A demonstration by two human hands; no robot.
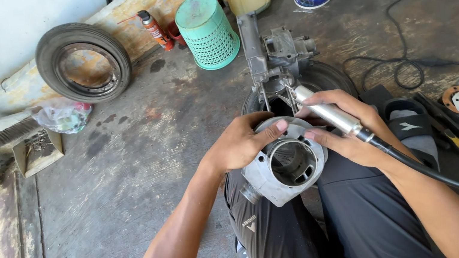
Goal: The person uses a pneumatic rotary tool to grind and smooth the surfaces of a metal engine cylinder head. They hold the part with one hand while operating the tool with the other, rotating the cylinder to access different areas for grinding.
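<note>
One metal cylinder [283, 166] on the lap, left hand [241, 144] gripping its rim; right hand [342, 130] closed around one silver grinder [327, 111] (tip hidden). One tyre [83, 61] far left.

Grey metal cylinder [283, 166], silver rotary tool [329, 113], teal basket [207, 32]

Our left hand [239, 144] steadies the grey metal cylinder [285, 166] on our lap; our right hand [343, 130] grips a silver rotary handpiece [327, 112] beside it.

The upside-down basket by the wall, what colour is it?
The basket is teal green, seen in the head view.
</note>
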